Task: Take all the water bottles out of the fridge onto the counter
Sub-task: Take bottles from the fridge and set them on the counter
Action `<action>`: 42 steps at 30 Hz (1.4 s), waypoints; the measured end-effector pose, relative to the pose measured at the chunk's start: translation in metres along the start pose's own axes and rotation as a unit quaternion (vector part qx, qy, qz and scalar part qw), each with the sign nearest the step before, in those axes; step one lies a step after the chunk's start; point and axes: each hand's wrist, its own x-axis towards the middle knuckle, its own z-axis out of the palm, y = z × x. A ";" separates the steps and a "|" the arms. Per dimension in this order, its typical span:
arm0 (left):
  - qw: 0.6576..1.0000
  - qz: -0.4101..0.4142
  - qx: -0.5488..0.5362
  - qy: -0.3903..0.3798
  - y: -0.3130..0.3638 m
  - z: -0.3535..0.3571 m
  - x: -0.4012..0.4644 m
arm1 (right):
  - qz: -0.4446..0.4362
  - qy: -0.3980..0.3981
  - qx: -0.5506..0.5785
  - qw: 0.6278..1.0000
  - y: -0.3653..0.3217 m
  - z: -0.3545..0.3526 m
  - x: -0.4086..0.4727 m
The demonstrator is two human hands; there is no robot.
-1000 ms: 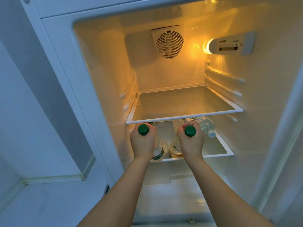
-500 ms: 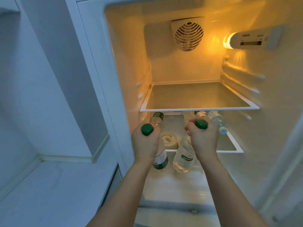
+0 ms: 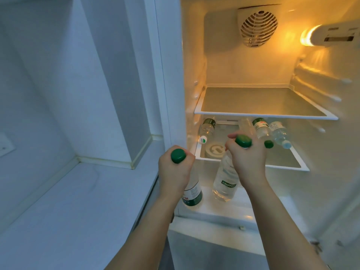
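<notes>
The fridge (image 3: 243, 71) stands wide open, its left wall edge running straight down beside the white counter (image 3: 64, 207), which spreads broad and bare to the left with a wall corner at its back. Inside, the upper shelf (image 3: 263, 102) is a flat pane with a white front rim; below it the lower shelf (image 3: 288, 162) carries bottles lying on their sides: one at the left (image 3: 207, 128), two at the right (image 3: 262, 129) and (image 3: 279, 134), and a clear one (image 3: 246, 124) between them, partly behind the right hand. Now the hands. The left hand (image 3: 174, 170) is curled in a fist round the neck of a green-capped bottle (image 3: 191, 193), cap poking out above the fingers, the bottle hanging upright right at the fridge's front left edge, just beside the counter. The right hand (image 3: 246, 158) grips a second green-capped bottle (image 3: 224, 182) by the neck too, fingers wrapped tight, the clear body tilting down-left in front of the lower shelf's rim.
</notes>
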 end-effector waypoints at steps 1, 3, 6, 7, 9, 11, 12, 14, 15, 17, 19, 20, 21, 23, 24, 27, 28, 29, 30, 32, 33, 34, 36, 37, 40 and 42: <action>1.000 -0.008 -0.007 0.002 0.001 -0.012 -0.006 | -0.003 -0.007 0.002 1.000 -0.004 0.005 -0.011; 1.000 -0.022 -0.016 0.009 0.002 -0.026 -0.013 | -0.008 -0.017 0.006 1.000 -0.008 0.008 -0.028; 0.999 -0.027 -0.004 0.027 0.005 -0.057 -0.028 | 0.001 -0.025 0.016 1.000 -0.016 0.018 -0.057; 0.999 -0.031 -0.002 0.034 0.006 -0.068 -0.033 | 0.000 -0.027 0.016 1.000 -0.020 0.022 -0.067; 0.998 -0.036 -0.003 0.049 0.008 -0.090 -0.043 | 0.001 -0.035 0.012 0.999 -0.028 0.029 -0.086; 0.997 -0.041 -0.006 0.072 0.008 -0.117 -0.056 | 0.001 -0.052 0.035 0.998 -0.038 0.039 -0.110; 0.995 -0.046 -0.004 0.085 0.006 -0.133 -0.064 | 0.003 -0.062 0.040 0.997 -0.043 0.045 -0.125; 0.993 -0.054 0.001 0.108 0.004 -0.159 -0.077 | 0.007 -0.072 0.048 0.996 -0.051 0.055 -0.151; 0.991 -0.056 0.003 0.118 0.003 -0.169 -0.082 | 0.007 -0.076 0.053 0.996 -0.054 0.060 -0.161; 0.988 -0.062 0.002 0.143 0.002 -0.193 -0.095 | 0.007 -0.096 0.061 0.994 -0.059 0.070 -0.181; 0.983 -0.068 0.002 0.171 0.004 -0.215 -0.110 | 0.002 -0.124 0.070 0.990 -0.064 0.081 -0.200; 0.981 -0.072 0.002 0.183 0.005 -0.222 -0.115 | -0.003 -0.134 0.073 0.988 -0.067 0.084 -0.206; 0.978 -0.069 0.006 0.198 0.007 -0.233 -0.123 | -0.004 -0.152 0.077 0.985 -0.071 0.088 -0.216; 0.969 -0.064 0.012 0.238 0.014 -0.255 -0.141 | -0.002 -0.196 0.090 0.976 -0.076 0.099 -0.234; 0.967 -0.063 0.014 0.248 0.016 -0.260 -0.146 | 0.000 -0.205 0.095 0.974 -0.077 0.102 -0.238; 0.945 -0.071 0.034 0.318 0.027 -0.284 -0.175 | 0.005 -0.274 0.116 0.955 -0.086 0.114 -0.264; 0.939 -0.072 0.043 0.334 0.029 -0.291 -0.187 | 0.015 -0.291 0.122 0.949 -0.086 0.117 -0.274; 0.936 -0.076 0.046 0.341 0.031 -0.295 -0.193 | 0.019 -0.301 0.127 0.945 -0.085 0.119 -0.279; 0.925 -0.077 0.057 0.368 0.031 -0.303 -0.208 | 0.029 -0.330 0.133 0.934 -0.087 0.123 -0.293; 0.909 -0.084 0.073 0.401 0.033 -0.315 -0.231 | 0.038 -0.372 0.140 0.917 -0.088 0.127 -0.316; 0.901 -0.091 0.082 0.417 0.035 -0.321 -0.244 | 0.039 -0.390 0.142 0.909 -0.088 0.129 -0.329; 0.894 -0.091 0.091 0.430 0.036 -0.329 -0.258 | 0.040 -0.407 0.142 0.901 -0.092 0.129 -0.343; 0.874 -0.098 0.103 0.465 0.042 -0.346 -0.286 | 0.038 -0.450 0.155 0.879 -0.101 0.130 -0.374; 0.866 -0.098 0.106 0.478 0.045 -0.352 -0.296 | 0.036 -0.463 0.158 0.871 -0.105 0.131 -0.385; 0.843 -0.096 0.124 0.515 0.056 -0.375 -0.334 | 0.020 -0.512 0.159 0.844 -0.122 0.128 -0.429; 0.827 -0.089 0.125 0.540 0.065 -0.390 -0.362 | 0.015 -0.543 0.168 0.823 -0.134 0.122 -0.459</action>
